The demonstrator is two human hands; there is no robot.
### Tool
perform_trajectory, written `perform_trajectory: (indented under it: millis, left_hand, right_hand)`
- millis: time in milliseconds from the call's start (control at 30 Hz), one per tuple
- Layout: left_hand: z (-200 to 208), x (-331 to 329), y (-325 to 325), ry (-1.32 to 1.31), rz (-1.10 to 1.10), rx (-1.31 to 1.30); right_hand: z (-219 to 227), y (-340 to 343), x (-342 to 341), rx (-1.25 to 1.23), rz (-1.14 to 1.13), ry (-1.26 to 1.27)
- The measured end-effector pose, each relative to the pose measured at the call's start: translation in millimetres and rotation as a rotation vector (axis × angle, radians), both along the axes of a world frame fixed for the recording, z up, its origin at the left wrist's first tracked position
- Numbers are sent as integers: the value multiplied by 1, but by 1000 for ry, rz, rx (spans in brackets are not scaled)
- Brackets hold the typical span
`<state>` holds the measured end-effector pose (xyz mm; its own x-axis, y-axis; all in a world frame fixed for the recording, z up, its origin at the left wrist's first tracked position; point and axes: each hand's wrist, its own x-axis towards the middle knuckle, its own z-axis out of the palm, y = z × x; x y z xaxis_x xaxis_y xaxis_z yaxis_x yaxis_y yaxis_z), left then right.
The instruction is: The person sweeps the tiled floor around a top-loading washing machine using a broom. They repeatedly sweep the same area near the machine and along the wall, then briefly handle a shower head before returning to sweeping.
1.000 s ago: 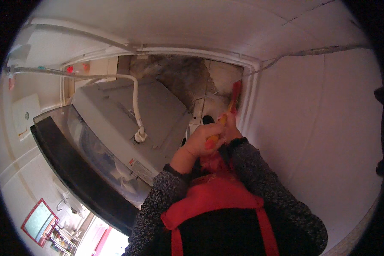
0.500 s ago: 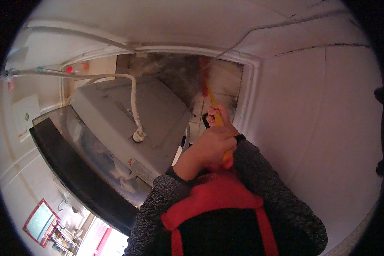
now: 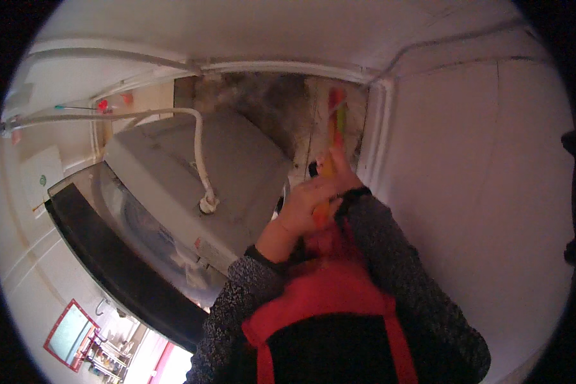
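Observation:
Both my hands are wrapped round a slim, long-handled tool point(image 3: 337, 121) in orange-yellow and red. Its far end is smeared by motion over the floor tiles, so its kind cannot be made out. My right hand point(image 3: 340, 168) grips the shaft farther out, beside a small black part. Closer to my body, my left hand point(image 3: 301, 206) is closed at the near end, where an orange piece sticks out below the fingers. To the left stands a grey top-loading washing machine point(image 3: 243, 160), its back part near my left hand.
A white hose point(image 3: 200, 147) joins the machine's top. Its dark-edged, see-through lid point(image 3: 121, 256) faces lower left. Dark grime point(image 3: 262, 102) covers the tiles behind the machine. White pipes point(image 3: 275, 68) edge the floor, and a pale wall point(image 3: 454, 179) rises on the right.
The tool's far end has swung right, towards the wall corner, while its near end has shifted left and away from my body. Both hands have kept their grip.

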<state>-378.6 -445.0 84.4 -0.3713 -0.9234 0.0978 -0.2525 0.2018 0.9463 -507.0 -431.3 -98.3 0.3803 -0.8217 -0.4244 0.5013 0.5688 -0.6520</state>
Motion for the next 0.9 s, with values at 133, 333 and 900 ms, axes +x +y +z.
perform_trajectory:
  millis: [133,333,900]
  left_hand:
    - [13,3,-11,-94,-208,-42]
    - [29,8,-12,-11,-192,-20]
    - [-8,10,8,66,-244,128]
  right_hand:
    - [13,-35,6,590,-113,-307]
    - [57,7,9,484,-310,-179]
    - [27,6,-2,661,-395,-7]
